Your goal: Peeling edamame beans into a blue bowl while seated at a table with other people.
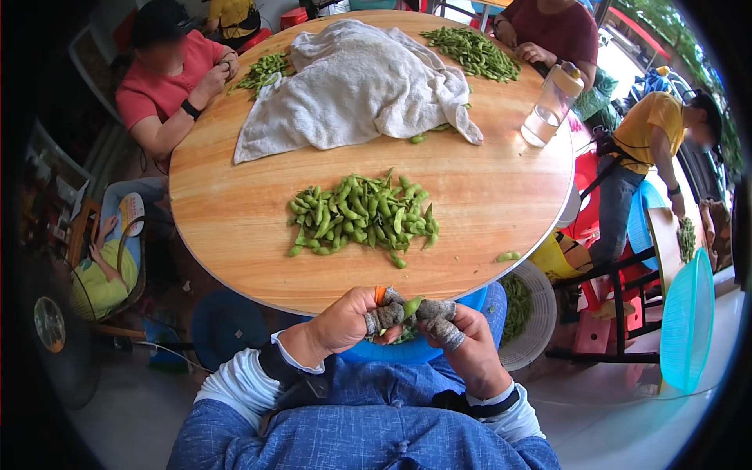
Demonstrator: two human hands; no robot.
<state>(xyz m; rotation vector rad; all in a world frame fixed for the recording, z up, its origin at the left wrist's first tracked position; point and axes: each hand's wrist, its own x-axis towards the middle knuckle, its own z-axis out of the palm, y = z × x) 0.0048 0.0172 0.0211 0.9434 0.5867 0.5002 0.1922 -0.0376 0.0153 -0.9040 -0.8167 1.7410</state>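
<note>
My left hand (352,317) and my right hand (470,345), several fingers wrapped in grey tape, pinch a green soybean pod (411,306) between them. Both are held just beyond the table's near edge, over a blue basin (395,352) at my lap; its contents are mostly hidden by my fingers. A heap of green pods (356,215) lies on the round wooden table (227,227) in front of me, with a stray pod (507,256) to the right.
A white cloth (345,94) covers the table's middle, near pod piles (478,48) and a bottle (547,110). Co-workers (164,110) sit around; another (642,141) is at a side table. A white basket (536,329) and cyan basket (681,329) are at right.
</note>
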